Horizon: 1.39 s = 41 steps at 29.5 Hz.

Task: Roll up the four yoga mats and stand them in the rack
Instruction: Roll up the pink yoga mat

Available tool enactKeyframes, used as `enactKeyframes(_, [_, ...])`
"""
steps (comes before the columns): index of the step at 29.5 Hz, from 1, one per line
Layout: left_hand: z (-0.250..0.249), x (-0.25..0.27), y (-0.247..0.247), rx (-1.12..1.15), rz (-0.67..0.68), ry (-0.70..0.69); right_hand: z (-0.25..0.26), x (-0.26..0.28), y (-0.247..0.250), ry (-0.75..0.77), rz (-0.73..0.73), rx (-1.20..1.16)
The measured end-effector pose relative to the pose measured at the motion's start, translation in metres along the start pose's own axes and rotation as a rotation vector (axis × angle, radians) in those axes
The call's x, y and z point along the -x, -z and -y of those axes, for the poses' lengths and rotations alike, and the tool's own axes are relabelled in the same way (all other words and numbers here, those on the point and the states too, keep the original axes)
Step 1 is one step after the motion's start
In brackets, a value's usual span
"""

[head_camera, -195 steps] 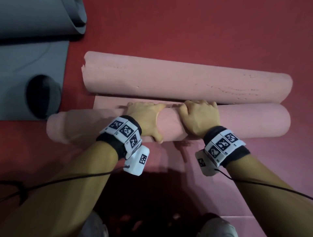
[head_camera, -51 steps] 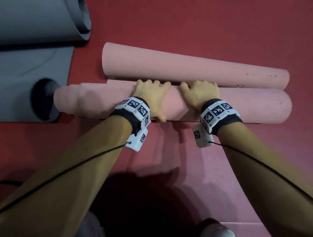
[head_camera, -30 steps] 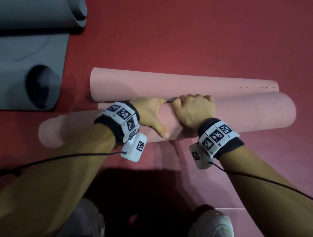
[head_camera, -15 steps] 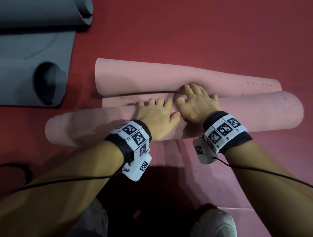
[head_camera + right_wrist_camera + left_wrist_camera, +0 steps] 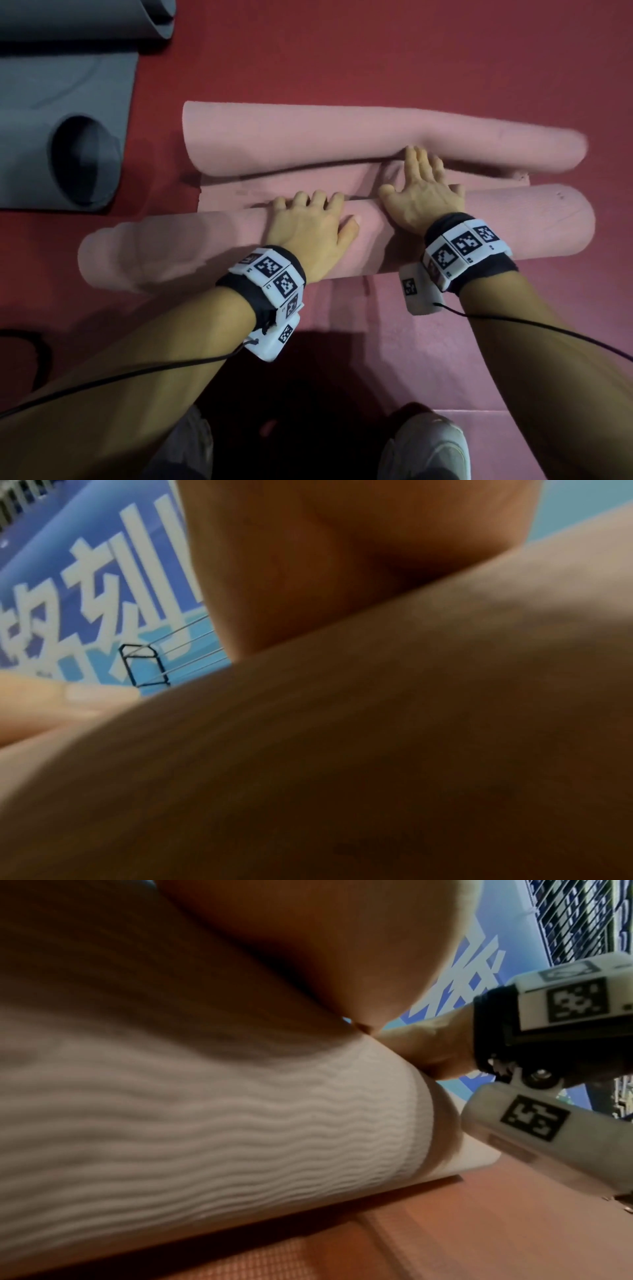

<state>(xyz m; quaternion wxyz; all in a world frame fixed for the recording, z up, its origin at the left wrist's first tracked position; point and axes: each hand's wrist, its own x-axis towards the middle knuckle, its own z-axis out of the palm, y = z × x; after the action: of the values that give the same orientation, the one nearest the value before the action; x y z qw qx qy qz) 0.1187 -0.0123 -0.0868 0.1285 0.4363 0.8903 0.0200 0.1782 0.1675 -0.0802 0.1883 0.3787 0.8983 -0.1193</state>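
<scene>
Pink mat roll (image 5: pixel 513 229) lies left-right (left end blurred, perhaps telescoped); both hands' grip spread flat.

Red floor (image 5: pixel 376 51) under everything. Pink mat (image 5: pixel 496 226) lying on it, rolled from both ends: thicker roll nearer, thinner roll beyond, short flat strip between. Flat pink sheet (image 5: pixel 428 359) spread on near floor, edge touching thicker roll. Grey mats (image 5: pixel 65 82) on floor at far left, partly rolled, open tube end facing pink mat. Pale shoes (image 5: pixel 424 445) planted at near edge
</scene>
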Motion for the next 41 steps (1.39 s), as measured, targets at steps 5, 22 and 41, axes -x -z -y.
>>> enactKeyframes(5, [0.006,-0.013,0.006,-0.006,-0.001,-0.002,-0.001,-0.004,0.0,0.078,-0.151,-0.033])
enactKeyframes(22, [0.003,-0.036,0.004,-0.058,-0.116,0.16,0.021,-0.028,0.004,0.135,-0.284,-0.028])
enactKeyframes(41, [0.021,-0.046,0.004,-0.02,-0.32,-0.034,0.031,-0.047,0.009,0.182,-0.291,0.016])
